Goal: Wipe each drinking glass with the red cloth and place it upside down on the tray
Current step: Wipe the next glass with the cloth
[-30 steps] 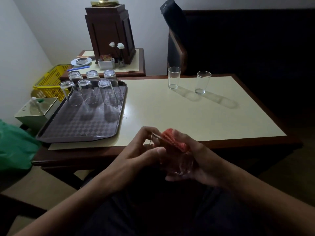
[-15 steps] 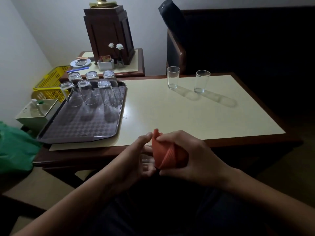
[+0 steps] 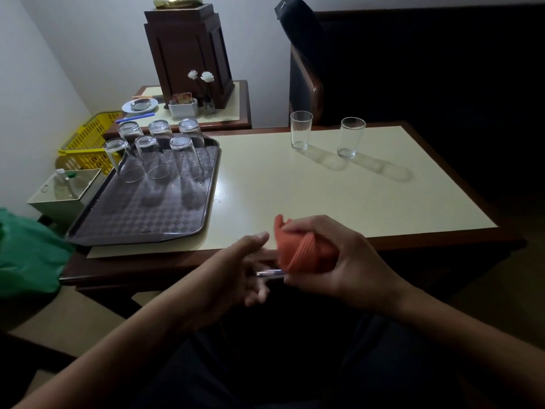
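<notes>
The right hand (image 3: 348,261) is closed round the red cloth (image 3: 300,252), which is bunched over a drinking glass (image 3: 269,273) so that only a sliver of clear glass shows at the cloth's left edge. The left hand (image 3: 233,270) meets that bare end, with the thumb stretched above it and the fingers curled beneath. The fingers are blurred, but they look to be gripping the glass. Both hands hang just in front of the near edge of the bench (image 3: 295,187), over the person's lap.

The tray (image 3: 141,219) lies on the left part of the bench. At its far end stand the upside-down glasses (image 3: 185,157) — six of them, in two rows of three, close together. The upright glasses (image 3: 300,130) — two, side by side with a gap between — stand near the bench's far edge, well apart from the tray. A yellow basket (image 3: 88,137) shows beyond the tray's far left corner.
</notes>
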`<state>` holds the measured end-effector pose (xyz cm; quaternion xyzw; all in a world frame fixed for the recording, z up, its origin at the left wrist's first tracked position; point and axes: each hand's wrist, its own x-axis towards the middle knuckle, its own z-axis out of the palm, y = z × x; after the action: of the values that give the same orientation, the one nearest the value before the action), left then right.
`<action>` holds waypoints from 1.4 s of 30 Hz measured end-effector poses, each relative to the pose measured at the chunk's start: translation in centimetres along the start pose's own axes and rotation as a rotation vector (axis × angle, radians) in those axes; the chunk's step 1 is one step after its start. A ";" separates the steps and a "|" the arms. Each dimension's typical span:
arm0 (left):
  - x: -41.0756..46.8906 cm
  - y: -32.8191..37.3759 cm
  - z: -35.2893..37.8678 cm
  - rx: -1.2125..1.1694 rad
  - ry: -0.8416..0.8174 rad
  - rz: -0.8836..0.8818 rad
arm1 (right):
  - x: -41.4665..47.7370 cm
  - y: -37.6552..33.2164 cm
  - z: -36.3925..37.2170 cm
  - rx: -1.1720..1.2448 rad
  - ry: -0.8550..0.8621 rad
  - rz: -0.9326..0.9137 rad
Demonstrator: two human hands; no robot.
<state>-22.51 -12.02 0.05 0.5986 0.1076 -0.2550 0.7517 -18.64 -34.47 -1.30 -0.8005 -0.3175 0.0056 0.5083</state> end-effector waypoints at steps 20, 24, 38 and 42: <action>0.5 0.2 -1.1 0.204 0.062 0.247 | 0.1 0.0 1.0 0.574 -0.134 0.466; -0.2 0.5 0.1 -0.253 -0.050 -0.178 | -0.3 -0.3 1.0 -0.286 0.063 -0.310; 1.4 -2.8 -0.5 1.108 0.442 0.879 | 1.2 -1.9 -0.5 0.892 -0.003 0.928; 1.4 -1.8 -1.2 1.343 0.302 1.094 | 1.4 -1.3 -0.8 0.932 -0.036 0.919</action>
<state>-22.09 -11.53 -2.46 0.9093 -0.2688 0.2136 0.2351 -17.92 -34.07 0.61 -0.5502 0.0843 0.3729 0.7424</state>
